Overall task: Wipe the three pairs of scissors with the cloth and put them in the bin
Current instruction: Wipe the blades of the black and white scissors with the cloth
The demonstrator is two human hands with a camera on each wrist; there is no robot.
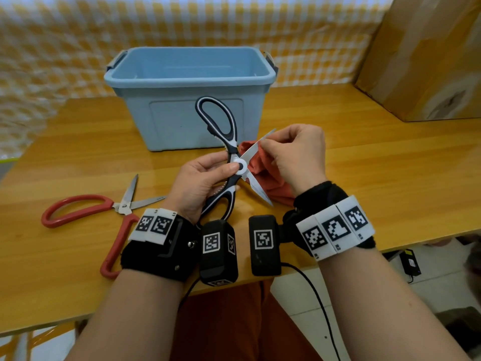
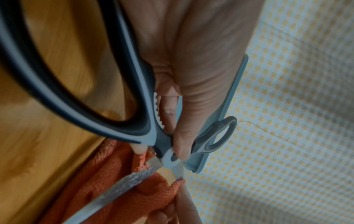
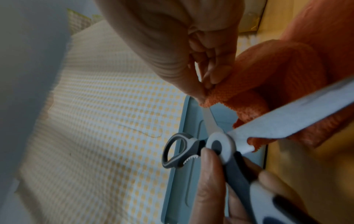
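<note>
My left hand grips black-and-white kitchen scissors near the pivot, thumb on the white pivot disc, blades spread open. My right hand pinches the orange cloth around the upper blade near its tip. The lower blade lies bare over the cloth. Red-handled scissors lie open on the table at the left. The blue bin stands behind the hands; what lies inside it is hidden. A third pair is not visible.
The wooden table carries a large cardboard box at the back right. A yellow-checked cloth backdrop hangs behind the bin. The table's front edge runs just under my wrists.
</note>
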